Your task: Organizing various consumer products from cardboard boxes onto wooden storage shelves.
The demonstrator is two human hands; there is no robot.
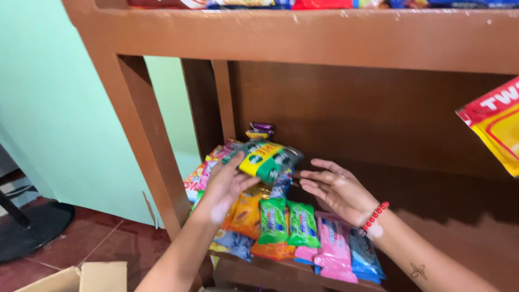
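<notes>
Cardboard box [81, 277] sits nearest you at the lower left corner, on the red tiled floor [108, 240] beside the brown wooden shelf [303, 40]. Beyond it, both your forearms reach up and into the lower shelf compartment. Your left hand [226, 186] is closed on the left end of a green and yellow candy bag [266, 158], thumb over the top edge and fingers beneath, holding it raised and tilted just above the stock. Your right hand [338, 190] is open and holds nothing; its palm faces left, fingers spread toward the bag's right end, near it but not touching, with a red bead bracelet [374, 216] at the wrist. Below the hands lie rows of flat packets: green packs [288, 223], pink packs [331, 244] and an orange pack [246, 214], reaching to the front lip of the shelf board. As a judgement, the one-ended grip leaves the bag's free end sagging, so it could slip, or sweep the front packets over the lip. Farthest back, small purple and yellow packets [260, 130] stand against the rear panel. A red and yellow bag [494, 124] hangs at the right edge.
</notes>
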